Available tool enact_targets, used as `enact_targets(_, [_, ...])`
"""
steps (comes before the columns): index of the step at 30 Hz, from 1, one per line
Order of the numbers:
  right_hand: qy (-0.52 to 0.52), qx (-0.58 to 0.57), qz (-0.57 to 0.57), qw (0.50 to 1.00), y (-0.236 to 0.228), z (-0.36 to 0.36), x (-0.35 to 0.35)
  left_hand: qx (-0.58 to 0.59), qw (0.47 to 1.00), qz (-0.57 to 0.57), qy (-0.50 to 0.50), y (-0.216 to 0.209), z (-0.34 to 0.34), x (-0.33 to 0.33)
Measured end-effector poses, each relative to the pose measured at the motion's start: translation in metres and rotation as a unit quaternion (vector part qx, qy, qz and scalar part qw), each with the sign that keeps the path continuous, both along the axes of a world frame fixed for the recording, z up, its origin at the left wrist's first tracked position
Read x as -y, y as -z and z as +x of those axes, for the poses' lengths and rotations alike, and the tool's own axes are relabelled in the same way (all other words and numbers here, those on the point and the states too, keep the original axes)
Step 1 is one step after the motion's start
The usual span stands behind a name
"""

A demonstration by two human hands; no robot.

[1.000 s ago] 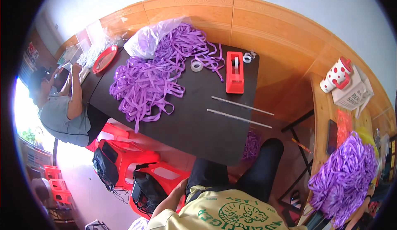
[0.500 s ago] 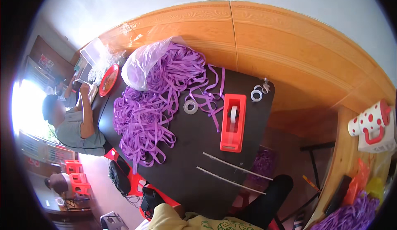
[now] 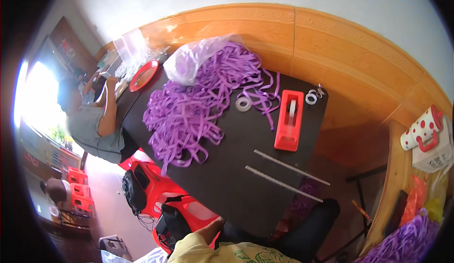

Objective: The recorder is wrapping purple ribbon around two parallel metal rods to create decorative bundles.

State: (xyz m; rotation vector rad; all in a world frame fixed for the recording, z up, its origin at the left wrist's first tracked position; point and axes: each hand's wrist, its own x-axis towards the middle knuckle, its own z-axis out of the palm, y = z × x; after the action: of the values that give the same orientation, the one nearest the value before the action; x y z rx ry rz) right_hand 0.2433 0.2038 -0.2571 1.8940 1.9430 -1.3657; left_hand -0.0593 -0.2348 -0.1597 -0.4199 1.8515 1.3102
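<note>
Below the near table edge, my left forearm shows beside the yellow shirt, its hand hidden. My right hand is out of the picture. On the dark table lies a large tangled heap of purple ribbon, partly spilling from a clear plastic bag. To its right are a roll of tape and a red tape dispenser. Two thin pale strips lie roughly parallel near the right edge, reaching past it above my dark-trousered leg.
Another person works at the table's far left, by a red plate. Red stools carry black bags. A wooden bench at right holds a red-dotted tumbler and more purple ribbon.
The view has shifted, so the table's things appear farther right and higher. More of my left forearm and the red stools shows. The ribbon, dispenser and strips keep their places on the table.
</note>
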Motion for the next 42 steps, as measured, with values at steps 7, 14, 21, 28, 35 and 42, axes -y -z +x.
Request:
enact_targets(7, [-0.072, 0.016, 0.121, 0.990, -0.014, 0.043, 0.003, -0.184, 0.978, -0.015, 0.102, -0.052, 0.058, 0.038])
enact_targets(14, [-0.088, 0.033, 0.231, 0.968, -0.023, 0.046, 0.005, -0.516, 0.853, 0.082, -0.003, -0.309, 0.021, 0.030])
enact_targets(21, [-0.122, -0.432, 0.172, 0.877, -0.134, -0.048, 0.038, -0.719, 0.629, -0.295, 0.012, -0.302, -0.086, 0.012])
enact_targets(28, [-0.190, -0.430, 0.196, 0.861, -0.160, -0.040, 0.070, -0.647, 0.732, -0.197, -0.081, -0.299, -0.159, 0.026])
enact_targets(35, [-0.185, -0.480, 0.145, 0.845, -0.188, -0.059, 0.058, -0.578, 0.812, -0.032, -0.072, -0.389, -0.220, 0.065])
enact_targets(42, [-0.243, -0.439, 0.200, 0.842, -0.251, -0.075, 0.083, -0.489, 0.845, 0.209, -0.065, -0.506, -0.215, 0.042])
